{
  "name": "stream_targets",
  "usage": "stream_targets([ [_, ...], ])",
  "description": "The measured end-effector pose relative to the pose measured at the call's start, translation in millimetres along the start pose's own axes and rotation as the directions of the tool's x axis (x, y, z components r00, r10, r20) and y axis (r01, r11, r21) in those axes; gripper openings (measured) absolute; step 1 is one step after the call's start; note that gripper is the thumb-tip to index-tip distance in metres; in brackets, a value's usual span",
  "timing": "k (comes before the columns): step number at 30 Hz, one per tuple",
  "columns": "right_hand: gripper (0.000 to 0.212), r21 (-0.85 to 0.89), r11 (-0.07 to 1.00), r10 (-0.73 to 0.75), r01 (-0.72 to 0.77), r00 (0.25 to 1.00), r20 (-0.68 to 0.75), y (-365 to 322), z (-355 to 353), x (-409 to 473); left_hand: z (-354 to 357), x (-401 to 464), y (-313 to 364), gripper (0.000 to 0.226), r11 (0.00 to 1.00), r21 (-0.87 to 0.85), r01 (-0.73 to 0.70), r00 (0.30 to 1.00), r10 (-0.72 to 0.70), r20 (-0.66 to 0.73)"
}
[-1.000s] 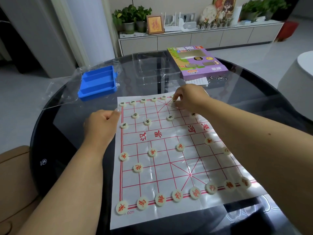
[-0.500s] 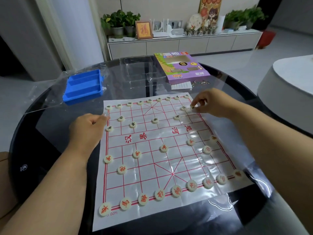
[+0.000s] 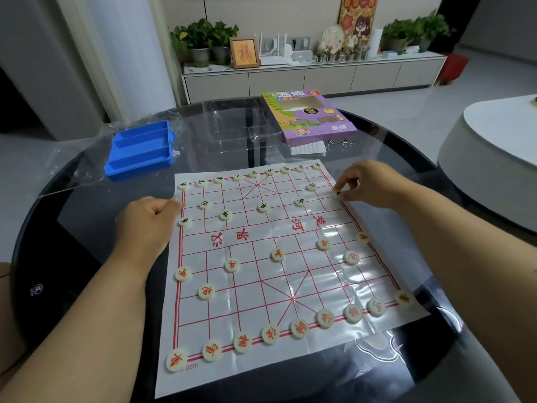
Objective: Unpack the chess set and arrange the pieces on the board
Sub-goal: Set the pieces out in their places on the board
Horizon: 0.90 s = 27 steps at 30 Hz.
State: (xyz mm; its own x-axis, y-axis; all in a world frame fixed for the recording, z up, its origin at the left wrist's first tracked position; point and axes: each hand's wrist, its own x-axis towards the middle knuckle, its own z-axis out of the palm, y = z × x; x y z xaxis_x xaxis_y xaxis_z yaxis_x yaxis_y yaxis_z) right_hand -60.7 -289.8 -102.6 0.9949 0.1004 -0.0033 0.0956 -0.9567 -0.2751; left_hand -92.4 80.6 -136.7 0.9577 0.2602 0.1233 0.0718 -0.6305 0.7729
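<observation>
Glass table [image 3: 87, 234]: round, dark and glossy, with a clear plastic film over it that throws back reflections.
Board [image 3: 270, 274]: a thin white plastic sheet, creased and shiny, printed with a red grid and red characters across its middle band; it lies flat on the table and is the landmark for all below.
Red-marked pieces: cream round discs; nine in a row along the board's near edge, e.g. [image 3: 241, 342], with more on the grid lines above that row.
Dark-marked pieces: smaller-looking cream discs; a row along the board's far edge, e.g. [image 3: 270, 171], and several on the lines below it.
Right hand [image 3: 369, 184]: at the board's far right edge, thumb and forefinger pinched shut on one dark-marked piece [image 3: 337, 193], which sits at the edge line; whether it touches the sheet I cannot tell.
Left hand [image 3: 145, 222]: a loose fist, fingers curled in, resting on the table at the board's far left edge with the knuckles at the margin; whether it holds anything I cannot tell.
Blue tray [image 3: 141, 149]: matte moulded plastic, rectangular with long compartments, beyond the board's far left corner.
Clear tray [image 3: 232, 123]: transparent moulded plastic, beyond the board's far edge.
Box [image 3: 308, 117]: flat purple cardboard with a window cut-out, beyond the board's far right corner.
Leaflet [image 3: 308, 148]: folded white paper between the box and the board.
</observation>
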Motion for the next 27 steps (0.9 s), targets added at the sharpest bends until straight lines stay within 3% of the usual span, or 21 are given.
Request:
stream_targets([
  [16,0.025,-0.008,0.997,-0.071,0.07,0.992,-0.106,-29,5,13,1,3,-3,0.038,1.0,0.014,-0.014,1.0,0.014,-0.016],
  [27,0.022,-0.112,0.993,-0.051,0.044,0.997,-0.054,-36,14,23,3,8,-6,0.038,0.999,-0.026,-0.021,0.999,0.02,-0.028],
])
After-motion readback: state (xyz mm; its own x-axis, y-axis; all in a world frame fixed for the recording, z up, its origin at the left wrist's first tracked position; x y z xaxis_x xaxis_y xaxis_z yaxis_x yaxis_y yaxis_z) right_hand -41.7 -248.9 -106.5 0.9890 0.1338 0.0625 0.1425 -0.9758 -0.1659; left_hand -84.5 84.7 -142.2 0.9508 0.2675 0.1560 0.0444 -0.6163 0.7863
